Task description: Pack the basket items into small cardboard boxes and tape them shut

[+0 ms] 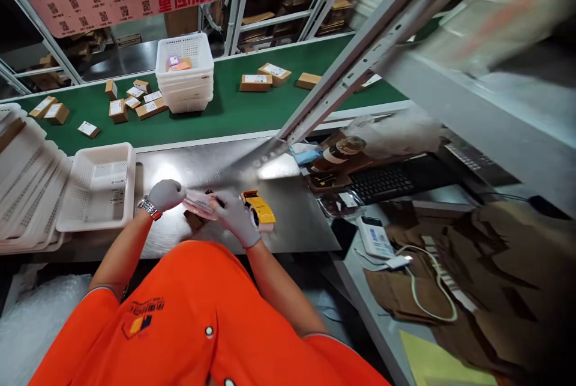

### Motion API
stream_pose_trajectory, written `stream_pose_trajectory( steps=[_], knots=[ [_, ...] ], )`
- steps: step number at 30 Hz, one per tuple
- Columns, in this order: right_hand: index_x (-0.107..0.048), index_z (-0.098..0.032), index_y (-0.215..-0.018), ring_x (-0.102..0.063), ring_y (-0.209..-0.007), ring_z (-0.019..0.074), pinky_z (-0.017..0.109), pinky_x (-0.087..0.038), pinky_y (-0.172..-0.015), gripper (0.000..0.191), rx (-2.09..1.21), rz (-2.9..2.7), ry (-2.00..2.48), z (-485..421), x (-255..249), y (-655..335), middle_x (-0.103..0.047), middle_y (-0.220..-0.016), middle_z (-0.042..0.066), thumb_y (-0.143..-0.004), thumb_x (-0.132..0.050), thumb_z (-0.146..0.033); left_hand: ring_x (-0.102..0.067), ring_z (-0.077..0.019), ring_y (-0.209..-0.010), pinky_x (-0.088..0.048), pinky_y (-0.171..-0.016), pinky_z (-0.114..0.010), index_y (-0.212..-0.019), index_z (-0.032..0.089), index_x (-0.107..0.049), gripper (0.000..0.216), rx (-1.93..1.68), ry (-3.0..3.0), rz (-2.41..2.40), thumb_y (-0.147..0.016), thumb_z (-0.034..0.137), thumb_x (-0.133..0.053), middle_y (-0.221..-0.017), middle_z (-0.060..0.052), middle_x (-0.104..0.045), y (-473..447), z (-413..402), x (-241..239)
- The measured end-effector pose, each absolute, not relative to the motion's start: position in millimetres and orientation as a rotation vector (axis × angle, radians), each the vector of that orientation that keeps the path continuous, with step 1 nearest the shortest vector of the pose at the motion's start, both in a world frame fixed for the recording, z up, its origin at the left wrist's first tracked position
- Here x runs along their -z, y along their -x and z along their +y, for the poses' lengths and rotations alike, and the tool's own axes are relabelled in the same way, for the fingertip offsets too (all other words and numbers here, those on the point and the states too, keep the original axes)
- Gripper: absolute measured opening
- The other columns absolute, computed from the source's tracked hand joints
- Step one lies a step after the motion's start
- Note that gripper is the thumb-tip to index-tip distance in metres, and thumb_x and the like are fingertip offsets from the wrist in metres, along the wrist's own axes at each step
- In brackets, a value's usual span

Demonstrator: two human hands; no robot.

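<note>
My left hand [166, 196], in a pale grey glove, is closed on one end of a pinkish packet in clear plastic [200, 203]. The other end is gripped by my right hand [234, 216], gloved the same way. What lies inside the wrap is too small to make out. Partly hidden beneath the packet is a brown cardboard piece [193, 220] on the metal worktop [207, 161]. Close to the right hand's outer side rests a yellow tape dispenser [261, 209]. A white plastic basket [128, 185] stands left of my left hand.
Stacked white baskets [33, 194] lean at far left. Behind the worktop, a green conveyor [234, 113] carries small labelled boxes [256, 83] and a basket stack [185, 83]. A metal post [342, 68] slants up at right, near a keyboard [382, 182] and brown paper [486, 278].
</note>
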State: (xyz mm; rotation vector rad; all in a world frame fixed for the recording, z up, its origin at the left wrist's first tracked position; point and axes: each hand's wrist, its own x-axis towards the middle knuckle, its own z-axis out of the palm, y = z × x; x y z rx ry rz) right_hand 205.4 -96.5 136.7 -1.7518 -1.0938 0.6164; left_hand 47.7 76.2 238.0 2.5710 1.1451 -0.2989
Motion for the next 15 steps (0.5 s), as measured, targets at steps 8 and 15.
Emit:
stream_pose_trajectory(
  steps=[8,15],
  knots=[
    [-0.083,-0.024,-0.115,-0.077,-0.116,0.0286,0.042,-0.06,-0.102,0.03,-0.556,-1.109,1.636,-107,-142,-233,-0.083,-0.123,0.01,-0.106,-0.063,-0.045,-0.058,-0.0139,-0.051,-0.042,-0.055,-0.024,-0.061,0.021,-0.06,0.035,0.17,-2.107,0.956,-0.095,0.028,-0.062,-0.053,0.0,-0.06,-46,74,-244],
    [-0.08,-0.025,-0.125,-0.076,-0.118,0.0291,0.042,-0.06,-0.106,0.028,-0.604,-1.553,1.654,-88,-126,-242,-0.083,-0.125,0.01,-0.098,-0.078,-0.029,-0.066,-0.0133,-0.057,-0.052,-0.058,-0.023,-0.07,0.02,-0.061,0.036,0.066,-1.848,0.664,-0.103,0.035,-0.059,-0.064,0.001,-0.066,-75,55,-223]
  ],
)
